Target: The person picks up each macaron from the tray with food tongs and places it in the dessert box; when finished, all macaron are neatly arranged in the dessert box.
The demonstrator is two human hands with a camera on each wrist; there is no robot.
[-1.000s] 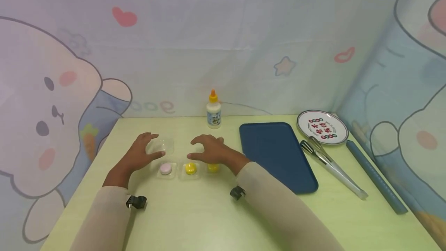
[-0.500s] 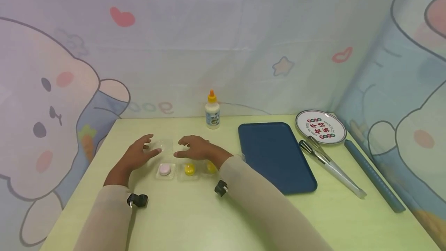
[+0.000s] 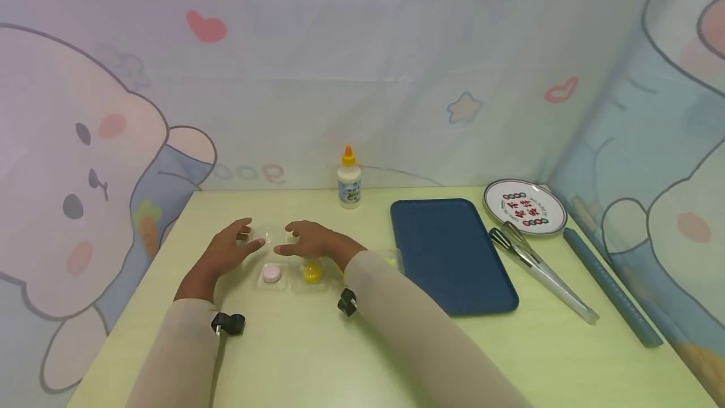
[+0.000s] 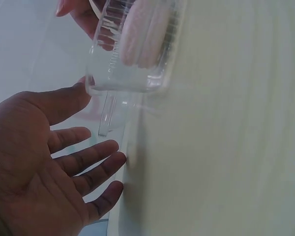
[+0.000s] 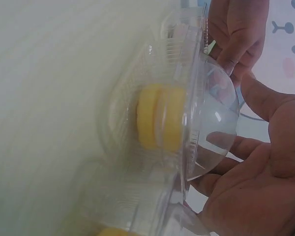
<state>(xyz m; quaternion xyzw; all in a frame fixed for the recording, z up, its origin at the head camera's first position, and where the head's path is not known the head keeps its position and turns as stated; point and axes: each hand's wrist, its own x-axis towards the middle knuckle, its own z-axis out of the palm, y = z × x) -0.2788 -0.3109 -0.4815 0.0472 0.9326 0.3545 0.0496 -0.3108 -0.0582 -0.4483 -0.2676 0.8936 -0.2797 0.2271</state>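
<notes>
My left hand (image 3: 226, 249) hovers beside an empty-looking clear plastic box (image 3: 268, 236), its fingers loosely spread. Opposite it, my right hand (image 3: 311, 241) hovers on the box's other side with fingers relaxed; neither hand visibly grips anything. Nearer to me lie a pink macaron (image 3: 272, 273) and a yellow macaron (image 3: 312, 272), each in a clear plastic box. The left wrist view shows the pink macaron (image 4: 145, 34) beyond the spread left fingers. In the right wrist view, a domed clear lid (image 5: 219, 118) covers the yellow macaron (image 5: 160, 117). Another yellow macaron is mostly hidden by my right forearm.
A dark blue tray (image 3: 453, 257) lies right of the hands, with another clear box (image 3: 394, 259) at its left edge. Farther right are a plate (image 3: 525, 206), metal tongs (image 3: 544, 272) and a long grey-blue bar (image 3: 612, 288). A glue bottle (image 3: 349, 184) stands at the back.
My right hand has moved left, closer to my left hand, and its forearm now covers more of the right-hand yellow macaron. The left hand has stayed nearly in place.
</notes>
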